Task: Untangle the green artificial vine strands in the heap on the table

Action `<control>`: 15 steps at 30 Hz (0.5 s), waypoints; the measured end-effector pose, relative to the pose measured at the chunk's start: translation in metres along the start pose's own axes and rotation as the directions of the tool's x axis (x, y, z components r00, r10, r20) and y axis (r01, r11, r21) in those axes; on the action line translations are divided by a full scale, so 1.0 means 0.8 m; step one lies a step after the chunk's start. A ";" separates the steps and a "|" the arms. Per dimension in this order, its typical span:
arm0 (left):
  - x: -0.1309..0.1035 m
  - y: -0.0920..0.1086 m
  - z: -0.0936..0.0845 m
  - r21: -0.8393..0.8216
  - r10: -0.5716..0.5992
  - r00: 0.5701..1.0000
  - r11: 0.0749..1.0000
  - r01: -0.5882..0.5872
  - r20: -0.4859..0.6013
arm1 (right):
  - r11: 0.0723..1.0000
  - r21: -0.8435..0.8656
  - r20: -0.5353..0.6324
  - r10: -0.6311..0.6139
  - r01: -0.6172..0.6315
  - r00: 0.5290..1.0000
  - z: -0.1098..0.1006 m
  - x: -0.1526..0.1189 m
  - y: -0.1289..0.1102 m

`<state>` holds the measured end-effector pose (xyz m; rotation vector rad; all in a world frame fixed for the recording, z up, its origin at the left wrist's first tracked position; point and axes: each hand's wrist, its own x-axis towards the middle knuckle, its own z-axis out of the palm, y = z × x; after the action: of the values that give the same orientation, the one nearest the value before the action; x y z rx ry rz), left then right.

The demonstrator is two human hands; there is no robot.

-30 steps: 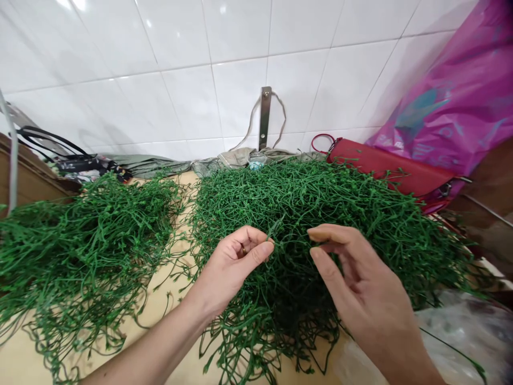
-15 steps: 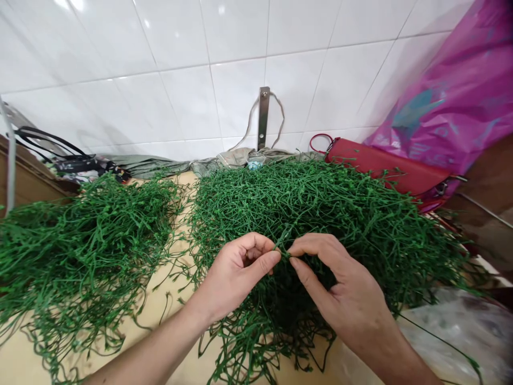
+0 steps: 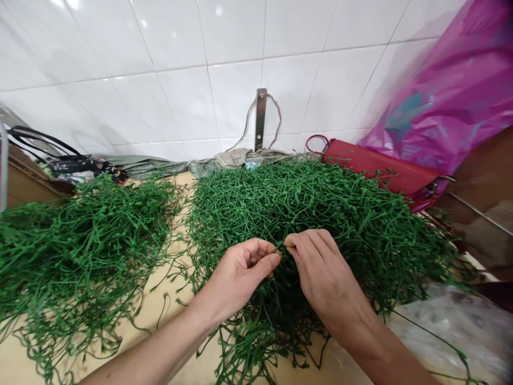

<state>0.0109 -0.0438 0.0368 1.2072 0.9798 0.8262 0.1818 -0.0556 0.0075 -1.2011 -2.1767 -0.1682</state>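
A big heap of thin green plant stems (image 3: 256, 200) with small branching tips covers the middle of the table, in front of me. Over its near side, my left hand (image 3: 239, 278) pinches a green stem (image 3: 279, 249) between thumb and forefinger. Close beside it, my right hand (image 3: 326, 280) has its fingers pressed together on the same stem, back of the hand upward. Its thumb is hidden behind the fingers. The two sets of fingertips are a short gap apart. Whether the stems are real or plastic I cannot tell.
Another heap of green stems (image 3: 96, 230) lies at left, with loose ones on the tan tabletop (image 3: 158, 294). A red purse (image 3: 380, 167) and a purple plastic bag (image 3: 444, 101) are back right. Clear plastic (image 3: 452, 331) lies front right. Behind stands a white tiled wall (image 3: 236, 96).
My right hand has rolled over, its fingers closing together and its thumb dropping out of sight. My left hand keeps its pinch. The view has shifted slightly.
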 end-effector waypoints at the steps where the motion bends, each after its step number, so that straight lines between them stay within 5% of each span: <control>1: 0.000 -0.001 0.000 -0.001 -0.002 1.000 1.000 0.002 -0.007 | 1.000 0.015 -0.001 0.014 -0.014 1.000 0.002 0.000 0.000; 5: -0.009 0.001 0.006 -0.003 -0.022 0.999 1.000 0.022 -0.028 | 0.997 0.048 -0.023 0.068 -0.067 0.997 0.013 0.001 0.014; 10: -0.026 0.012 0.016 -0.046 -0.065 0.995 0.997 0.068 0.071 | 0.986 0.004 -0.130 0.165 -0.166 0.978 0.014 0.000 0.054; 15: -0.011 0.003 0.007 -0.153 0.014 0.994 0.988 -0.031 -0.112 | 0.981 -0.007 -0.228 0.186 -0.193 0.956 -0.003 0.006 0.047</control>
<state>0.0124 -0.0537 0.0409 1.0496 0.9746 0.9776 0.2111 -0.0319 0.0055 -1.3307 -1.8577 -0.2442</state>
